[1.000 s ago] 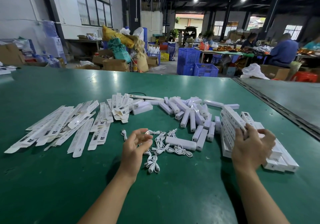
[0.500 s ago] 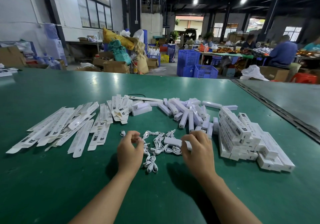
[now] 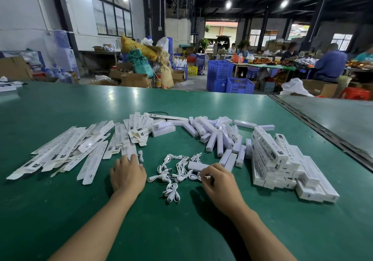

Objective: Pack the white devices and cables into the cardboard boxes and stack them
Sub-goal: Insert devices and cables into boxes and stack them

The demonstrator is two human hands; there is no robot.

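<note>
On the green table (image 3: 60,210), cables (image 3: 173,172) lie heaped at centre and serve as reference. Right of cables: closed cardboard boxes (image 3: 282,159), stacked in rows, contents not visible; left of cables: flattened boxes (image 3: 60,151), fanned out, folded flat; beyond cables: white devices (image 3: 214,135), a loose heap, one lying just beside the right hand (image 3: 220,182); far beyond, past the table edge: blue crates (image 3: 228,77). Left hand (image 3: 128,175): palm down, fingers straight, resting on the near end of a flattened box; right hand: curled at the cables' right edge, pinching a cable end.
</note>
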